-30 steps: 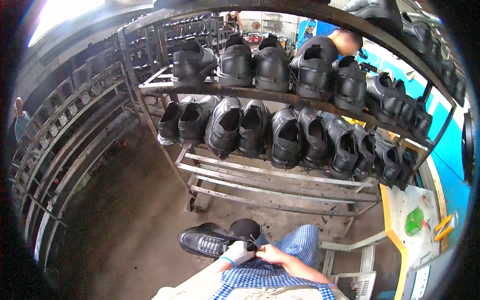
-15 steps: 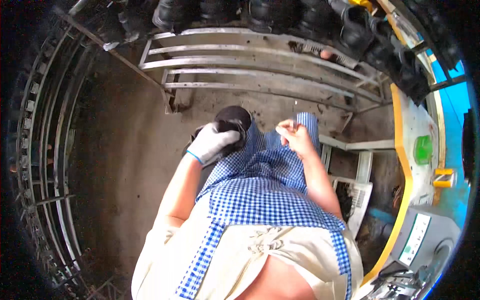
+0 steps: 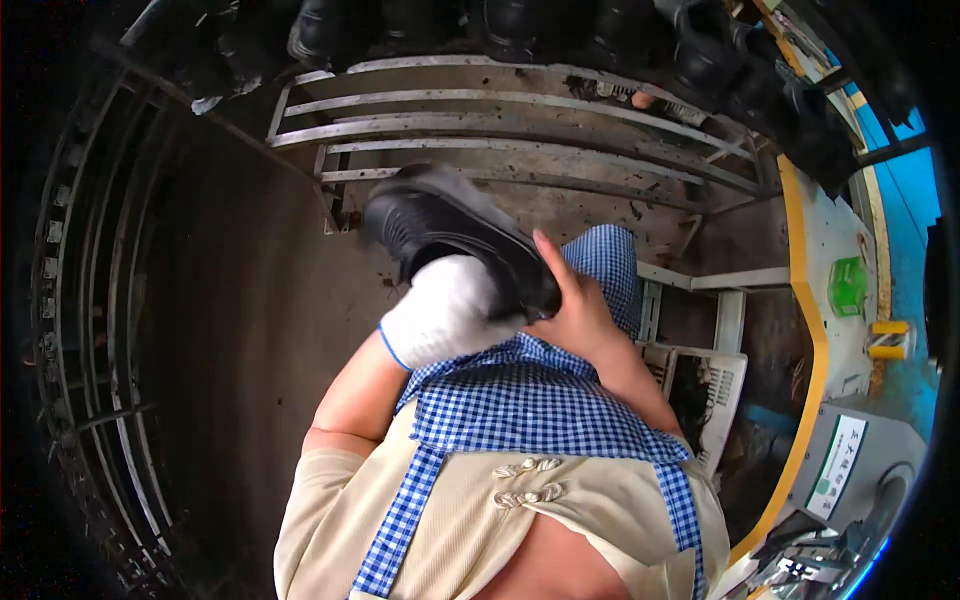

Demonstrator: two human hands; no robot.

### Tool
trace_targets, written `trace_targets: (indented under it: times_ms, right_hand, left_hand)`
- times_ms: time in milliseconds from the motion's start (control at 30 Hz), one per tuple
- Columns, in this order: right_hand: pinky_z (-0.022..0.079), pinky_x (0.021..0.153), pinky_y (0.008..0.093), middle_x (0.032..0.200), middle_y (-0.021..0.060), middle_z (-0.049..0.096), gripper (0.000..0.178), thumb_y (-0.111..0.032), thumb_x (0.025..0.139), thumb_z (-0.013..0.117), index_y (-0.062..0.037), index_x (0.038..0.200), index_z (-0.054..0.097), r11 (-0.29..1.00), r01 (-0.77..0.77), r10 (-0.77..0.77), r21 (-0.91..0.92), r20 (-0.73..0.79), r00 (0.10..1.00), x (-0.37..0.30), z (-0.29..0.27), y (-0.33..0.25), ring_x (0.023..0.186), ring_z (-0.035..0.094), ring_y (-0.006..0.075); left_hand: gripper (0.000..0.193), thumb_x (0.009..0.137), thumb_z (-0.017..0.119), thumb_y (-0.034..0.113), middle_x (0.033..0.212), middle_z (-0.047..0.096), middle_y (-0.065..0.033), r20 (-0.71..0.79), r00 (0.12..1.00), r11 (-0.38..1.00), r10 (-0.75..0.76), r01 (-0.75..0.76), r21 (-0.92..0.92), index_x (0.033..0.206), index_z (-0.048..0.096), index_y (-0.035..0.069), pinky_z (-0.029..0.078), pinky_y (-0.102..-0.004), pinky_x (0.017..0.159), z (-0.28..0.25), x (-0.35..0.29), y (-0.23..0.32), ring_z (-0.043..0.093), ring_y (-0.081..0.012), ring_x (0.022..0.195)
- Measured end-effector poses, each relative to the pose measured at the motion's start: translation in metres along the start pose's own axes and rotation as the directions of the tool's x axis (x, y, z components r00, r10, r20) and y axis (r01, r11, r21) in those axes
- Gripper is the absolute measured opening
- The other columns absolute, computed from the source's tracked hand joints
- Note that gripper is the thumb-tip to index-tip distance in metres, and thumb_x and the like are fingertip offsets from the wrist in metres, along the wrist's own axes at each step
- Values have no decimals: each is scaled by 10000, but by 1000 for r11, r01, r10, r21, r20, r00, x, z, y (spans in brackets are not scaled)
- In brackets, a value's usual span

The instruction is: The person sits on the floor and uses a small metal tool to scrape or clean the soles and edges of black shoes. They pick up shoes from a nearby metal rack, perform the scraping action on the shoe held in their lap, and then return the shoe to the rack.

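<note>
A black lace-up style shoe (image 3: 455, 215) is held in front of my lap, its toe up and to the left, its heel down and to the right. My left hand (image 3: 445, 315), in a white knit glove with a blue cuff edge, grips it at the ankle opening, where the fingers go out of sight. Bare, my right hand (image 3: 580, 315) clasps the heel end, with the thumb along the sole side and the other fingers mostly hidden. The toe is smeared by motion. Beneath lies my blue-and-white checked apron (image 3: 520, 400).
Ahead stands a metal rack (image 3: 420, 128) with a row of black shoes (image 3: 515, 25) above it. Another metal rack (image 3: 125, 350) runs along the left. To the right are a yellow-edged bench (image 3: 812, 340), a green object (image 3: 848, 287), a grey machine (image 3: 870, 465) and a white plastic crate (image 3: 722, 400).
The shoe has been raised and turned from beside my left knee to the front of my lap. My right hand has moved left and taken hold of its heel.
</note>
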State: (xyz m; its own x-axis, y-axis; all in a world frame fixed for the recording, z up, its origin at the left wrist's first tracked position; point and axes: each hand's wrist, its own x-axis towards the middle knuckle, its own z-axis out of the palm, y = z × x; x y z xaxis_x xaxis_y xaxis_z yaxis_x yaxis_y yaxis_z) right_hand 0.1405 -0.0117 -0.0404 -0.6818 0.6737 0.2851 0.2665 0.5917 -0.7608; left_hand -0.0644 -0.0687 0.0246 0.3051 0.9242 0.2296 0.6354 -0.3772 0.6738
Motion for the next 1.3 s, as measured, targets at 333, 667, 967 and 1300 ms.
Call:
trace_targets:
  times_ms: [333,667,967,1300]
  right_hand:
    - [531,915,404,1349,161,530,849,25,746,772,-94,1458,327,548,-29,371,836,-212,904,-49,2,79,1088,613,263]
    - [541,538,321,1195,145,639,777,63,628,710,-67,1367,505,363,-192,585,912,-63,809,-116,-41,112,761,649,244]
    - [517,506,301,1249,136,620,856,101,611,690,-72,1414,448,229,43,529,972,-162,833,-112,-57,87,868,659,260]
    - [450,595,211,986,63,668,575,49,753,729,7,1301,564,930,-369,359,9,-253,898,-74,-107,49,698,571,95]
  left_hand:
    - [276,737,689,119,821,637,-86,-223,820,849,528,-502,163,999,674,33,539,-380,634,-14,44,58,640,-246,732]
    - [892,752,824,108,1406,461,-160,-317,787,406,-529,-93,-909,1467,306,-19,364,-383,1123,-20,20,13,450,-254,1311]
    - [840,745,843,98,1389,489,-139,-357,867,466,-347,-170,-868,1436,373,12,381,-391,1110,-20,23,19,472,-250,1298]
    - [662,746,800,81,1230,591,-101,-428,812,505,-396,-197,-840,1321,479,10,456,-352,1013,-23,48,23,575,-214,1134]
